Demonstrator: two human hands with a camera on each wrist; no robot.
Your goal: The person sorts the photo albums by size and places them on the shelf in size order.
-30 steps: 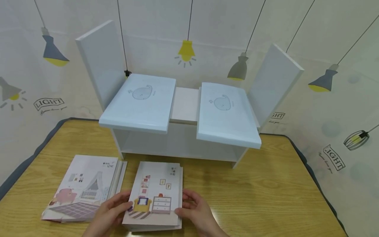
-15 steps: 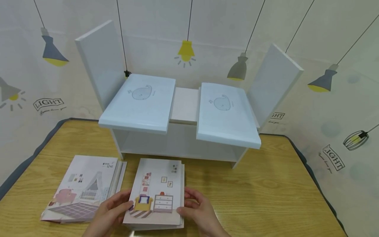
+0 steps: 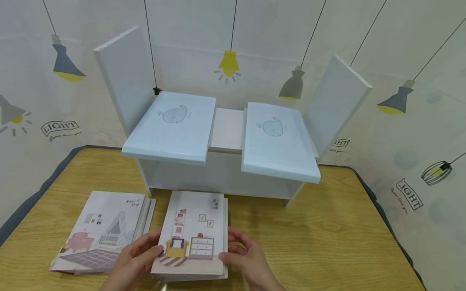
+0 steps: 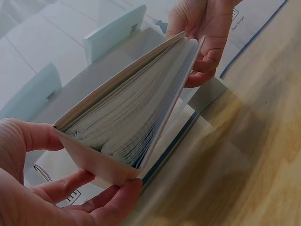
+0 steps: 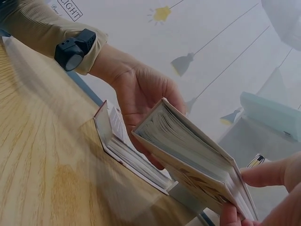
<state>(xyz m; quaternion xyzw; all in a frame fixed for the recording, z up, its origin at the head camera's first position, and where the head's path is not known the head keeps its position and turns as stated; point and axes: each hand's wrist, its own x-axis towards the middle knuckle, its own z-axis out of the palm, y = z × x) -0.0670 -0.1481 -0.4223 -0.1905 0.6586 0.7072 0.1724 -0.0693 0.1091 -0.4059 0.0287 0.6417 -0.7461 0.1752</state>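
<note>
A thick photo album (image 3: pixel 193 232) with a sofa and a chest of drawers on its cover is held between both hands in the head view. Its spine side lies in my left hand (image 3: pixel 134 256), thumb on the cover and fingers beneath. Along the opposite edge my right hand (image 3: pixel 249 258) pinches the covers with thumb and fingers. Fanned page edges of the album (image 4: pixel 127 101) show in the left wrist view, where it is raised off the table. A second album (image 3: pixel 105 230), with a pink pig on its cover, lies on the table to the left.
A white two-part shelf unit (image 3: pixel 218 173) stands behind the albums. Two pale blue whale-printed panels (image 3: pixel 172 125) lie on top, overhanging its front. White upright boards (image 3: pixel 125 81) flank them. The wooden table (image 3: pixel 335 238) extends to the right, and a lamp-printed cloth hangs behind.
The held album has shifted slightly forward, toward the shelf unit, and a little to the right. Both hands keep their grip. The second album and shelf unit stay put.
</note>
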